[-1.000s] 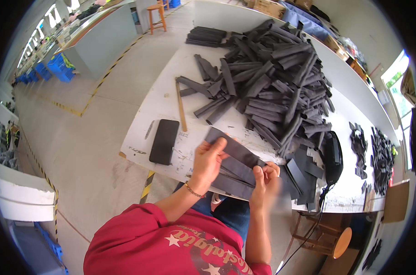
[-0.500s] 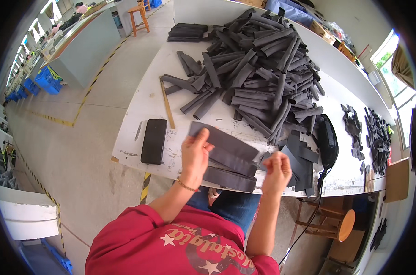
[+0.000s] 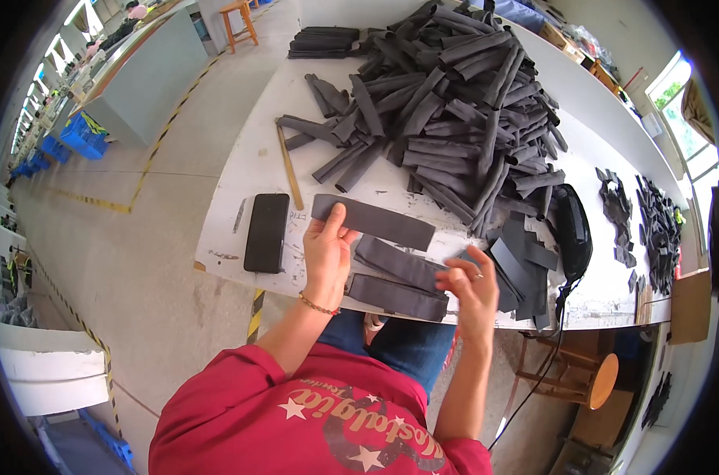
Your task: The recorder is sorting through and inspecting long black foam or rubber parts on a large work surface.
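Observation:
My left hand [image 3: 328, 241] pinches a dark grey fabric strip [image 3: 387, 223] near its left end, thumb on top. The strip is held above the table, its right end free. Below it on the table lie two more grey pieces: a slanted strip [image 3: 399, 263] and a folded band [image 3: 397, 298] along the front edge. My right hand [image 3: 472, 293] is beside the right ends of these pieces, fingers bent but apart, with nothing visible in them. Whether its fingertips touch the slanted strip, I cannot tell.
A large heap of grey fabric tubes [image 3: 454, 103] covers the back of the white table [image 3: 241, 170]. A black phone [image 3: 266, 233] and a wooden stick [image 3: 290, 168] lie left. Flat dark pieces [image 3: 522, 265] and a black corded device [image 3: 572, 231] are right.
The right hand has come off the held strip's right end, and its fingers have spread. The left hand still holds the strip, now turned flatter and clear of the pieces below.

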Demonstrator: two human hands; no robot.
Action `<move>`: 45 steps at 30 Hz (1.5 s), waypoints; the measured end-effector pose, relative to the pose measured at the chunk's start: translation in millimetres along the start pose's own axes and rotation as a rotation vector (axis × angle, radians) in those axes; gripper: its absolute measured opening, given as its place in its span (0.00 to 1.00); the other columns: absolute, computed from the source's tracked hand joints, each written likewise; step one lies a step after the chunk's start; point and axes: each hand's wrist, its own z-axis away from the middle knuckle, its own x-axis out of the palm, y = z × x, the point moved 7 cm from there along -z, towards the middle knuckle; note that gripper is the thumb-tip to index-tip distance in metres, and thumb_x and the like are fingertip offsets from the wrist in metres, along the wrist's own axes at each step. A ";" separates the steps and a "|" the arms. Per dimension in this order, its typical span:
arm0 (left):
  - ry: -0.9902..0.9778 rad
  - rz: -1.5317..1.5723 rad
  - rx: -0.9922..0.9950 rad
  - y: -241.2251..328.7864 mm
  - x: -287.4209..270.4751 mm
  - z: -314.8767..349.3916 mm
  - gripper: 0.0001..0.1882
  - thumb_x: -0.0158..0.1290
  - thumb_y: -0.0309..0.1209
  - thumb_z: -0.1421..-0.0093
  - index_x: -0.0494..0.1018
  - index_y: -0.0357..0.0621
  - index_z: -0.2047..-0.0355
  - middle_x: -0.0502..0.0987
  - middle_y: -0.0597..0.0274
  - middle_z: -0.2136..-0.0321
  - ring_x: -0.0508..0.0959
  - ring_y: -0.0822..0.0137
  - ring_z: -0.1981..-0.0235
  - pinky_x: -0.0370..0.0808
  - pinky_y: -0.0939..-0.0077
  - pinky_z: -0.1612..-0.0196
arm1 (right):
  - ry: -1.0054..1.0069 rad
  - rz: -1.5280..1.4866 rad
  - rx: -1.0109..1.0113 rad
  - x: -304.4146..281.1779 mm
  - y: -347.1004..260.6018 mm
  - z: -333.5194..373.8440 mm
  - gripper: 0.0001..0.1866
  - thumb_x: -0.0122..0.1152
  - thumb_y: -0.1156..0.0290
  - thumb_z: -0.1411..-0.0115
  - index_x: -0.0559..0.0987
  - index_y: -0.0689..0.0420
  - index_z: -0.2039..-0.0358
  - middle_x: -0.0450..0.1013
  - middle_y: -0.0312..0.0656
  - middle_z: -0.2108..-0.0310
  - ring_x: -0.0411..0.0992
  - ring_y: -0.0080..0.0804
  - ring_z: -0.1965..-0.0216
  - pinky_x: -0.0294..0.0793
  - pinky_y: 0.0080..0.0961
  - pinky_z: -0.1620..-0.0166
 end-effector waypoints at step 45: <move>-0.875 -1.673 0.645 4.9 17.9 85.3 0.28 0.66 0.32 0.56 0.73 0.50 0.52 0.71 0.64 0.57 0.71 0.61 0.53 0.64 0.62 0.47 | 0.208 1.033 0.093 -45.2 30.8 51.2 0.20 0.67 0.70 0.45 0.75 0.60 0.53 0.69 0.39 0.78 0.67 0.26 0.76 0.68 0.24 0.69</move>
